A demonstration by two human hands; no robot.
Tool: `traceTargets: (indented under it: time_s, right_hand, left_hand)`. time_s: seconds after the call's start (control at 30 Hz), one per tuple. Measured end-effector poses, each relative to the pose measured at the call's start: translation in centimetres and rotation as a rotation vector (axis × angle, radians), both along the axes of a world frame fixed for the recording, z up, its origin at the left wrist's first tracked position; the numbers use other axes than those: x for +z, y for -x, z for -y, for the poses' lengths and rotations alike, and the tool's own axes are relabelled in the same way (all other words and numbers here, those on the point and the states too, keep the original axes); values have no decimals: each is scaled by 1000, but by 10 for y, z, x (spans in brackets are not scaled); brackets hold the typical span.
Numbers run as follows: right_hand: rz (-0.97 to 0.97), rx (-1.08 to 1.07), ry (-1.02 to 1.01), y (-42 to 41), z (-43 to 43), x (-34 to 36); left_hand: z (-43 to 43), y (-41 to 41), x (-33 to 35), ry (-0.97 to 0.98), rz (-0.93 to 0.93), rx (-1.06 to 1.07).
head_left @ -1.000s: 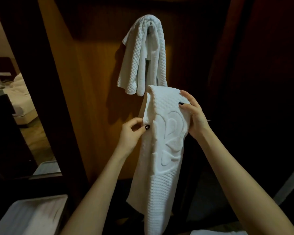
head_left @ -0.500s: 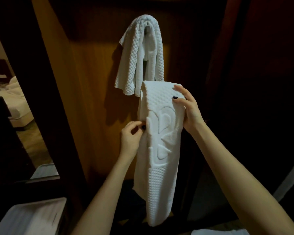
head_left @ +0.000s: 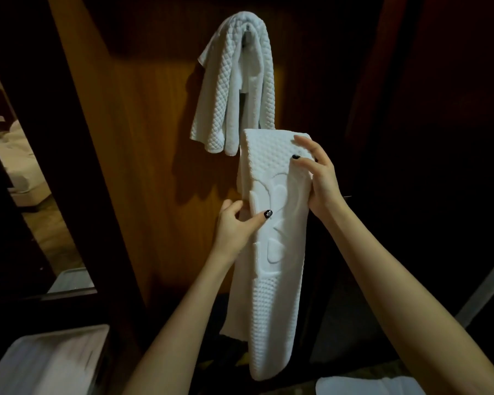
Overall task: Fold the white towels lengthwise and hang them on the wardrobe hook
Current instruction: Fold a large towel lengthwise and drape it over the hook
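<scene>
A white waffle towel (head_left: 234, 89) hangs bunched over the wardrobe hook (head_left: 248, 35) on the wooden panel. Below it I hold up a second white towel (head_left: 274, 295), folded lengthwise into a long strip with an embossed pattern. My right hand (head_left: 317, 178) grips its right edge near the top, thumb on the front. My left hand (head_left: 237, 223) pinches its left edge lower down, thumb across the front. The strip's top edge sits just under the hung towel's lower ends.
The wooden wardrobe panel (head_left: 143, 155) stands straight ahead, with a dark interior to the right. A mirror at left reflects a bed (head_left: 17, 166). A white tray (head_left: 46, 363) lies at bottom left, and another white towel (head_left: 368, 386) at the bottom edge.
Both hands have lifted the folded towel slightly. My left thumb has slid further onto the towel's front, and my right hand has shifted its grip near the top corner.
</scene>
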State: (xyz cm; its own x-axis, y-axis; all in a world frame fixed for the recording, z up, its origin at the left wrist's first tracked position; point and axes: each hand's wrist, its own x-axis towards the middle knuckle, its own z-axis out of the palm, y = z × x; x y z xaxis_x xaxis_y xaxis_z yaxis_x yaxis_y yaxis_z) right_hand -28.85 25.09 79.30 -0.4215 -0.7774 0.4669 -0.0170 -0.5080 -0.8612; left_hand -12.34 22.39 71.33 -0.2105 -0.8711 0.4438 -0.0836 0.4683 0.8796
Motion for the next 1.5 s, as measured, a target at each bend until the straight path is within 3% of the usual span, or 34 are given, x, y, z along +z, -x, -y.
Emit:
traceTargets:
  time_s: [0.23,0.4,0.53,0.7,0.83,0.97,1.1,1.2,1.4,1.5]
  right_hand:
    - [30,-13,-8,18,-4,-9]
    - [-171,30,-97,38,-17,-17]
    - [-334,-79,-209,27,-25,-51]
    - [57,194,-272,19,-33,-83]
    - [206,192,-220,14,-29,-91]
    - [5,145,-150,10,-25,-78]
    - [-59,55,-87,8,-19,-66]
    - [-98,54,-63,6,-18,-58]
    - [-136,21,-48,8,-19,-47]
    - [-128,23,-49,13,-21,-48]
  left_hand:
    - [6,18,9,2,6,-1]
    - [15,17,22,-279,-336,-180]
    - [24,27,31,-426,-303,-133]
    - [23,26,23,-507,-260,-186]
    - [26,18,22,-422,-206,-131]
    - [24,4,20,-342,-191,-146]
    - [25,-7,20,-347,-165,-175]
    - [21,-10,21,-374,-33,-269]
    - [19,4,20,-116,193,-18]
    - [19,6,17,-126,192,-116]
